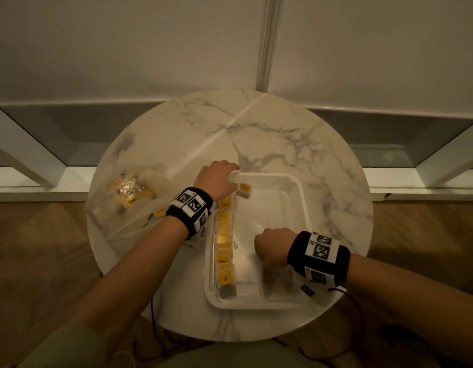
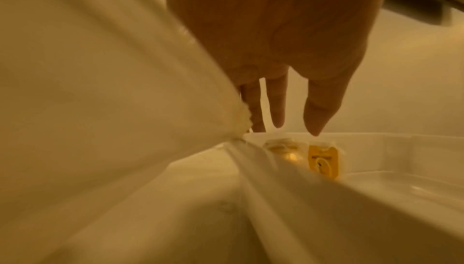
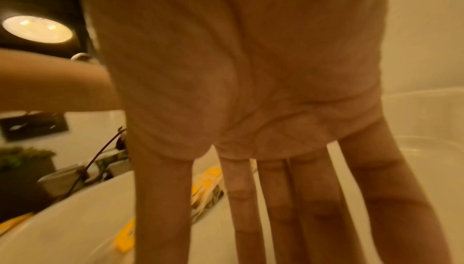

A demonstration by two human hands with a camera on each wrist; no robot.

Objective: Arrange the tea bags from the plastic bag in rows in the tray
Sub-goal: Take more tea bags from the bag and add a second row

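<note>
Plastic bag (image 1: 129,208): clear, crumpled, lay at the left of the round marble table (image 1: 269,134). It held a heap of yellow-tagged tea bags (image 1: 130,193); one loose yellow tag (image 1: 159,213) sat at the bag's mouth, just beside the left wrist band (image 1: 190,208).

Left hand (image 1: 216,179): reached over the far left corner of the tray (image 1: 301,197). The left wrist view showed its fingers (image 2: 277,107) straight, pointing down at the tray rim, holding nothing. Bag plastic (image 2: 100,89) filled the left of that view.

Row of tea bags (image 1: 224,248): stood along the tray's left wall, from the near corner up to the left hand, yellow tags uppermost. One further tea bag (image 1: 243,189) stood at the far end, just right of the row and close beneath the left fingertips; the left wrist view showed its yellow tag (image 2: 322,161) inside the tray.

Tray: white plastic, rectangular, rounded corners, sat at table centre towards the near edge. Its right portion held no bags in view.

Right hand (image 1: 272,248): hung over the tray's near middle, well right of the row and apart from it. From above it looked bent at the knuckles; the right wrist view showed the fingers (image 3: 241,198) extended and slightly spread, gripping nothing. Whether the fingertips touched the tray floor could not be told.
</note>
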